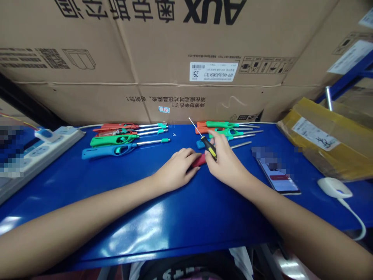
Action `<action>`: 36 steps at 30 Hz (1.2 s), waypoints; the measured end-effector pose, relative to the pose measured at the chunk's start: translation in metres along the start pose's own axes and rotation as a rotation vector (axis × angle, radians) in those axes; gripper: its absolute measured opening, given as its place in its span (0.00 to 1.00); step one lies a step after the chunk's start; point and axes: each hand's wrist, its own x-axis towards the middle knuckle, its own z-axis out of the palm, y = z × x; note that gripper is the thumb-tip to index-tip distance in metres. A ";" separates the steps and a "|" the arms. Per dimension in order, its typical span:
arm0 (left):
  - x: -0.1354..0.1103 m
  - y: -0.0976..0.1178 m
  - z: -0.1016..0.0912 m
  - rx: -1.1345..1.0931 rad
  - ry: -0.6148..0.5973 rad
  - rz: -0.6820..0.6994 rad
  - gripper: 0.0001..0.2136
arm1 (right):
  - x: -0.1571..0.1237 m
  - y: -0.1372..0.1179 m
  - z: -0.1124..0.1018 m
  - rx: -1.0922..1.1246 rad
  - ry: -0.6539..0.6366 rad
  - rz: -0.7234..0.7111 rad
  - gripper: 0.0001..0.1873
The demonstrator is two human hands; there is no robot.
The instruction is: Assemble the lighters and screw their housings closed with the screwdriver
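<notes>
Near the middle of the blue table, my left hand [182, 168] is closed around the end of a red lighter [199, 160], much of which the fingers hide. My right hand [223, 157] grips a screwdriver [208, 147] with a black and yellow handle, its thin shaft pointing up and to the left. The right fingers are also close by the red lighter; whether they touch it I cannot tell. Just beyond the right hand lie several long-necked lighters, among them a green lighter [220, 124] and a partly covered blue lighter [200, 144].
Further lighters, with a blue lighter [109, 152] in front, lie at the left. A power strip [43, 155] stands on the left edge. At the right are a phone [276, 173], a white corded device [333, 188] and a yellow-wrapped package [326, 144]. A cardboard wall [163, 50] closes the back.
</notes>
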 end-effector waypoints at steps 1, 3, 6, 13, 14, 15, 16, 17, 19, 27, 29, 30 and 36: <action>-0.003 0.000 -0.003 -0.002 -0.006 -0.003 0.17 | 0.001 0.001 0.001 0.043 0.027 0.002 0.30; -0.010 0.000 -0.009 -0.019 -0.018 -0.023 0.18 | 0.003 0.001 0.000 0.181 0.083 0.017 0.30; -0.023 0.001 -0.018 -0.079 -0.016 -0.083 0.18 | 0.007 -0.005 -0.003 0.467 0.183 0.047 0.23; -0.043 0.004 -0.016 -0.414 0.070 -0.231 0.16 | 0.008 -0.021 -0.010 0.668 0.370 0.074 0.11; -0.044 0.004 -0.014 -0.439 0.083 -0.239 0.15 | 0.007 -0.023 -0.010 0.631 0.384 0.055 0.11; -0.044 0.004 -0.013 -0.451 0.091 -0.240 0.15 | 0.004 -0.025 -0.009 0.591 0.399 0.022 0.12; -0.043 0.005 -0.012 -0.455 0.095 -0.233 0.15 | 0.001 -0.027 -0.008 0.549 0.407 -0.016 0.15; -0.043 0.005 -0.011 -0.452 0.095 -0.220 0.15 | -0.002 -0.029 -0.006 0.507 0.403 -0.062 0.18; -0.042 0.005 -0.011 -0.425 0.098 -0.185 0.16 | -0.008 -0.033 -0.003 0.419 0.371 -0.176 0.24; -0.044 0.001 -0.009 -0.341 0.094 -0.097 0.14 | -0.009 -0.035 0.014 0.242 0.297 -0.444 0.34; -0.045 -0.001 -0.008 -0.330 0.100 -0.077 0.15 | -0.007 -0.034 0.016 0.233 0.304 -0.489 0.33; -0.046 -0.002 -0.008 -0.327 0.101 -0.071 0.15 | -0.006 -0.034 0.017 0.231 0.302 -0.482 0.32; -0.049 -0.003 -0.008 -0.321 0.081 -0.069 0.12 | -0.012 -0.043 0.011 0.196 0.194 -0.384 0.30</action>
